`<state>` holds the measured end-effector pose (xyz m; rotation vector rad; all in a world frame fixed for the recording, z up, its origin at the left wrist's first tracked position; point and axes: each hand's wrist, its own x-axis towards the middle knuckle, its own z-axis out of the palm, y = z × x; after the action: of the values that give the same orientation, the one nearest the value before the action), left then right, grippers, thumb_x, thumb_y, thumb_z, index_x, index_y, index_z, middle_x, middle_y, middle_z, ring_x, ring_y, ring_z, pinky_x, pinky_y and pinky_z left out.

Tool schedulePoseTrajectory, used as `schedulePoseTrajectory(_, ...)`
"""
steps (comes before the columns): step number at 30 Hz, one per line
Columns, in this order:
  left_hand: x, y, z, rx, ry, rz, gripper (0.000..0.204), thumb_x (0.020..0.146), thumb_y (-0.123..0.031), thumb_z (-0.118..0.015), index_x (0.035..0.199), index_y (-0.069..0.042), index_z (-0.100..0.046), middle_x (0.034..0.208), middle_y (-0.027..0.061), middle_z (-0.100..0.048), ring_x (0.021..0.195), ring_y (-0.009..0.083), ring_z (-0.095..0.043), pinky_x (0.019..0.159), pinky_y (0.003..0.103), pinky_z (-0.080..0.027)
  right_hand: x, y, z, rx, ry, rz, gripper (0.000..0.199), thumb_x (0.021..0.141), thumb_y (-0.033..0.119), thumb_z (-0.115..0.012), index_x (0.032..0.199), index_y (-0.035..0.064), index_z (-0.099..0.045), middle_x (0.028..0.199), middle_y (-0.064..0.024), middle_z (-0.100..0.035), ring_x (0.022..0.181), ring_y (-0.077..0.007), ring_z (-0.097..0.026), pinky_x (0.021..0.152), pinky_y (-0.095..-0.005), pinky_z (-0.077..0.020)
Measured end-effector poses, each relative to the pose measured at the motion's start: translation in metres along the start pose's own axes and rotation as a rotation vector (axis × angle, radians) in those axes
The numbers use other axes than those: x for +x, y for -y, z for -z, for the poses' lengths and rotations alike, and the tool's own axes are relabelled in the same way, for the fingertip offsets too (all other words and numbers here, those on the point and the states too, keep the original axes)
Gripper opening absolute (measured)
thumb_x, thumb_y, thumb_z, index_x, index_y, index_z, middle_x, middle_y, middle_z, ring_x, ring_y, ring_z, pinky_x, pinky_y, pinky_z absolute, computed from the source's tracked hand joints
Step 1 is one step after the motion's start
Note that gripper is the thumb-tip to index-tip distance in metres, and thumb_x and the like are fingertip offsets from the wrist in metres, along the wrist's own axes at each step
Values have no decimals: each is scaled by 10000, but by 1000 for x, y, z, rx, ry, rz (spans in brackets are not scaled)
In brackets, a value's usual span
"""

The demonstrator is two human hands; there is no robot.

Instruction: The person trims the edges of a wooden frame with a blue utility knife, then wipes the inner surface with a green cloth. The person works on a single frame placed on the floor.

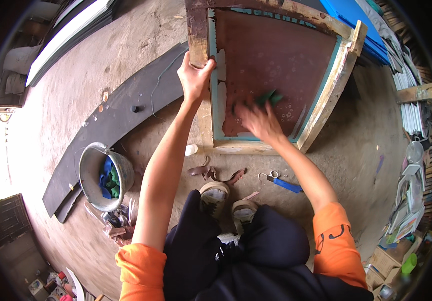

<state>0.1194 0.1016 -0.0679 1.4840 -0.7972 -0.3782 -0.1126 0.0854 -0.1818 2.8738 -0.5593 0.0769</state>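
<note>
A person crouches on a dirt floor [356, 150] over a wooden-framed screen [326, 95] leaning just ahead of their feet. The left hand [194, 75] grips the frame's left rail. The right hand [257, 120], blurred, presses a green cloth [270, 98] against the reddish-brown mesh [276, 55]. The scrubbing looks partway done: wet bubbly spots dot the mesh, and teal coating flakes along the edges. A metal bucket [91, 165] holding cloths stands to the left.

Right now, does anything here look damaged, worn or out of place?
Yes. The wooden frame gripped by the left hand has peeling, flaking paint, and its teal edging is worn away in patches. The right hand presses a green cloth on the brown screen. Scraps litter the dirt floor.
</note>
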Motion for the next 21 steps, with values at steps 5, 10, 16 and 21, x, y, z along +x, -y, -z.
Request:
schedulePoseTrajectory(5,-1,2,3,-36,-11,-25,282,696,-139,-673,896,29,-567,718,47,-612,655,72,-538,629,228,-463,-34,-50,8,265,266,218,462,891,252,-466,1346,222,-387,1460,70,-255,1337,-119,-242,1037,-369,-332)
schedulePoseTrajectory(10,1,5,12,36,-36,-30,273,690,-143,-664,886,22,-570,714,51,-612,653,79,-535,628,239,-463,-6,-59,41,-67,-98,26,525,848,167,-488,1356,222,-363,1441,52,-292,1345,-111,-225,1027,-436,-342)
schedulePoseTrajectory(16,-1,1,4,24,-22,-22,258,704,-120,-665,895,26,-573,755,54,-626,689,89,-560,656,238,-466,-41,-74,-8,326,322,253,496,907,199,-435,1372,316,-309,1467,114,-214,1326,-117,-261,1049,-408,-297)
schedulePoseTrajectory(21,0,9,3,-21,-23,-28,243,724,-87,-669,925,20,-585,798,51,-637,709,89,-569,668,240,-468,-29,-41,4,41,-290,-710,610,912,448,-389,1437,242,-159,1491,-24,-173,1371,-323,-108,1061,-602,-94)
